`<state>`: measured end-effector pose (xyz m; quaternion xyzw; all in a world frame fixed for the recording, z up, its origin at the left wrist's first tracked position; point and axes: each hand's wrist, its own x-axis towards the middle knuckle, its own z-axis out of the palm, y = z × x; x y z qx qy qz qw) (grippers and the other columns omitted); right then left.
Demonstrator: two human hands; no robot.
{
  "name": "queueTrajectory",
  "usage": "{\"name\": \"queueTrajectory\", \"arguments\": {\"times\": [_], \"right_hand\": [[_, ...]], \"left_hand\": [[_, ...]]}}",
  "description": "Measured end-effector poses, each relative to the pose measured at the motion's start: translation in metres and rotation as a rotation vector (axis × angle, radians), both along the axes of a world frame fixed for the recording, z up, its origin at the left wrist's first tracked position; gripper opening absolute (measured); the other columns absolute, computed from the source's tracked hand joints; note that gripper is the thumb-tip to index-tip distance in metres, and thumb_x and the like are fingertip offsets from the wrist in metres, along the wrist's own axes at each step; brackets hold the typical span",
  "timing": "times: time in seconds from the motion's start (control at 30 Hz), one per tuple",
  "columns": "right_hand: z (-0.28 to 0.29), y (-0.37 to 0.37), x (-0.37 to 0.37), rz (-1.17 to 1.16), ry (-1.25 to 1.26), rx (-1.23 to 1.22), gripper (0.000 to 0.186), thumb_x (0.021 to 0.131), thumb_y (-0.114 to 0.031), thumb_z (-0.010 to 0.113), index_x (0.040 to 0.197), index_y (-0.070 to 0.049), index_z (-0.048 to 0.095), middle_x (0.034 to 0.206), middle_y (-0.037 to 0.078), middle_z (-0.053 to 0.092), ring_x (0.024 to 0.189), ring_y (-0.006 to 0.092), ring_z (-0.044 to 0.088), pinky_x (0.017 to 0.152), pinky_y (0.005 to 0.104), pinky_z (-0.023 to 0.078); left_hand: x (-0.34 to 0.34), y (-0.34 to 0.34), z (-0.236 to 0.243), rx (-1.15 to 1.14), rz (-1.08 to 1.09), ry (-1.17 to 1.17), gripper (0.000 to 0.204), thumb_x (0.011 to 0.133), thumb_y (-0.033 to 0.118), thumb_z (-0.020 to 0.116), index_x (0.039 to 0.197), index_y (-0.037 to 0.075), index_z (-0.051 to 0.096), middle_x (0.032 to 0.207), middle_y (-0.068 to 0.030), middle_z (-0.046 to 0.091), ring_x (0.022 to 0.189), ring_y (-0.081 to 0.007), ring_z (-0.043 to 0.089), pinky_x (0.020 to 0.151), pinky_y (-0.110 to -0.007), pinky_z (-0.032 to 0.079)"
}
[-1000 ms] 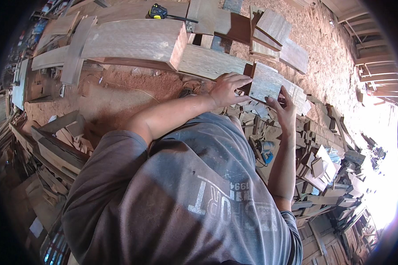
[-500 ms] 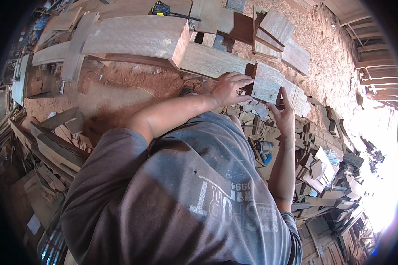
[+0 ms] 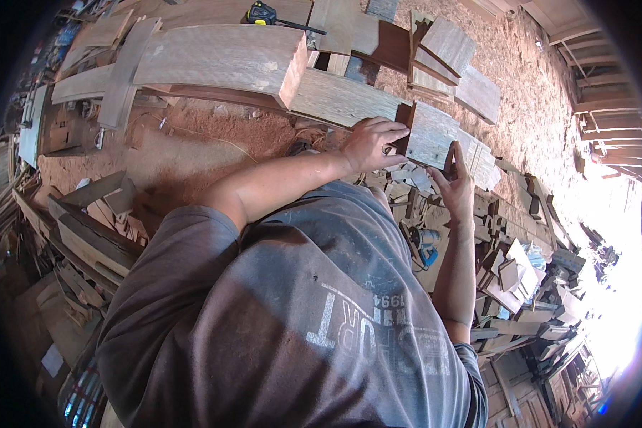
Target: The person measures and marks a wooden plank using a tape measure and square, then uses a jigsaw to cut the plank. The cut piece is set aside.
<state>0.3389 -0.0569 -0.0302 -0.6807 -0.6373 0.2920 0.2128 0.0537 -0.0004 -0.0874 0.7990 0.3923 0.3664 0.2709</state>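
Observation:
A short, pale greyish wooden board (image 3: 434, 132) stands above a longer plank (image 3: 346, 94), with a dark brown side showing at its left. My left hand (image 3: 372, 145) grips that left side, fingers bent over it and thumb curled beneath. At the lower right corner, my right hand (image 3: 457, 184) holds the board with fingers up along the edge and thumb below. The board's underside is hidden, so I cannot tell whether it rests on the plank.
A thick wooden block (image 3: 221, 60) lies left of the board, with a black and yellow tape measure (image 3: 261, 13) behind it. Stacked boards (image 3: 442, 50) stand farther back. Scrap wood (image 3: 517, 278) and a blue power tool (image 3: 426, 246) lie by my right arm.
Hardly anything differs. Both hands keep their hold on the board, and the whole view has shifted very slightly.

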Motion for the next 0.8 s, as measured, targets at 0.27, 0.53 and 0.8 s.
{"name": "queueTrajectory", "arguments": {"times": [0.27, 0.53, 0.8], "right_hand": [[-0.014, -0.003, -0.001, 0.007, 0.071, 0.062, 0.098, 0.095, -0.006, 0.087, 0.174, 0.000, 0.029, 0.153, 0.021, 0.067, 0.122, 0.0070, 0.062, 0.100, 0.0238, 0.054], [0.004, -0.005, -0.011, -0.100, 0.044, -0.051, 0.104, 0.090, -0.029, 0.093, 0.169, 0.006, 0.035, 0.141, 0.027, 0.071, 0.117, 0.0340, 0.078, 0.097, 0.0412, 0.061], [0.001, -0.017, -0.021, -0.210, -0.029, 0.038, 0.110, 0.085, -0.023, 0.099, 0.173, -0.005, 0.034, 0.116, 0.015, 0.077, 0.091, 0.0174, 0.072, 0.081, 0.0336, 0.061]], "left_hand": [[0.000, 0.002, -0.001, -0.026, 0.003, 0.014, 0.064, 0.086, 0.045, 0.090, 0.136, 0.008, 0.078, 0.143, -0.0084, 0.074, 0.132, -0.0292, 0.068, 0.116, -0.045, 0.052], [-0.003, 0.004, 0.001, -0.050, -0.021, 0.012, 0.065, 0.086, 0.045, 0.089, 0.137, 0.006, 0.077, 0.144, -0.0101, 0.074, 0.132, -0.0299, 0.068, 0.116, -0.043, 0.052], [-0.002, 0.003, 0.001, -0.057, -0.005, 0.000, 0.064, 0.085, 0.043, 0.091, 0.135, 0.006, 0.078, 0.142, -0.0106, 0.075, 0.131, -0.0302, 0.068, 0.116, -0.043, 0.052]]}}
